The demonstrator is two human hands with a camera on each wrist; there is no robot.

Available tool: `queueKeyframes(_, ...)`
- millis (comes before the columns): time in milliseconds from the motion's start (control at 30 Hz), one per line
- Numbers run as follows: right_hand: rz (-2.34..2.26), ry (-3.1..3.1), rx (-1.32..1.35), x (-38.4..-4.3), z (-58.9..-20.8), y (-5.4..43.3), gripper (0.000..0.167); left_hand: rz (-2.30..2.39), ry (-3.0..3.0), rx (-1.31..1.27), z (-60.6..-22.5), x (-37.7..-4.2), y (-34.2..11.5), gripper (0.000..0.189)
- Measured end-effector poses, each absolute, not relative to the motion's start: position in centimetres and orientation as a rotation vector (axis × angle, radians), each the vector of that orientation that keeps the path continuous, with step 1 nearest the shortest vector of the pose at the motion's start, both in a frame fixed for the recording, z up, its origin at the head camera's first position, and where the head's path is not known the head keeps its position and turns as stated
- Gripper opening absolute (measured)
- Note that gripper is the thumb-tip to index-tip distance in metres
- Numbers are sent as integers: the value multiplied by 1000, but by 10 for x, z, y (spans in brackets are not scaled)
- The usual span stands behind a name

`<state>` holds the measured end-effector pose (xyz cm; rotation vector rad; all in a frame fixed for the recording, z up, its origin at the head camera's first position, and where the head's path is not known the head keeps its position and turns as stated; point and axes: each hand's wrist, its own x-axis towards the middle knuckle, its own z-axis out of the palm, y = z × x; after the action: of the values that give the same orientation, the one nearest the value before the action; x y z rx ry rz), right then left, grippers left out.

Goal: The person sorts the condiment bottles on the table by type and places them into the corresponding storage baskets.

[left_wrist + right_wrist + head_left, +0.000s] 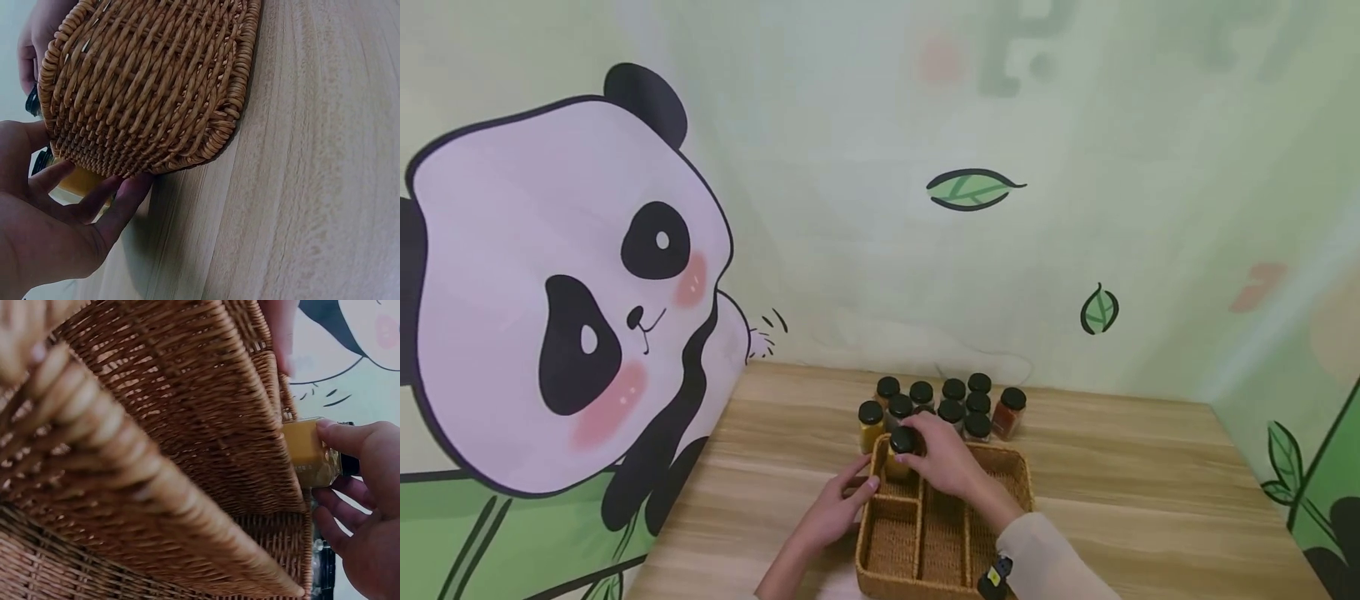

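My right hand (951, 458) pinches a glass jar (303, 447) with yellow contents and a black lid. The jar stands upright in the far left compartment of a woven basket (919, 537), its lower part hidden behind the basket wall in the right wrist view. My left hand (831, 515) holds the basket's left side, its thumb at the rim and its fingers (122, 203) spread against the outer wall. Dividers split the basket into several compartments.
Several black-lidded jars stand grouped behind the basket, among them a yellow one (870, 429) at the left and a red one (1008, 417) at the right. The wooden table (1142, 500) meets a wall (850, 250) painted with a panda and leaves.
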<state>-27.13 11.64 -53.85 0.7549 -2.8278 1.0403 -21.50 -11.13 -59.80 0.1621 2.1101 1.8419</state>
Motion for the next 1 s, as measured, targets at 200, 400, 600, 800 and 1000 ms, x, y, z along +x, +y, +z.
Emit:
queueKeyframes(200,957,-2840,773,-271,-550,118,42,1846,2106,151,-598,-212,-109,65)
queueKeyframes(400,888,-2836,792,-269,-553,116,42,1835,2125,156,-598,-214,-108,64)
queueKeyframes(600,872,-2855,773,-268,-554,115,43,1836,2135,159,-600,-214,-107,64)
queueKeyframes(800,856,-2873,766,-268,-553,113,42,1834,2132,146,-601,-214,-107,64)
queueKeyframes(1000,855,-2886,761,-266,-547,113,41,1826,2134,135,-599,-214,-107,63)
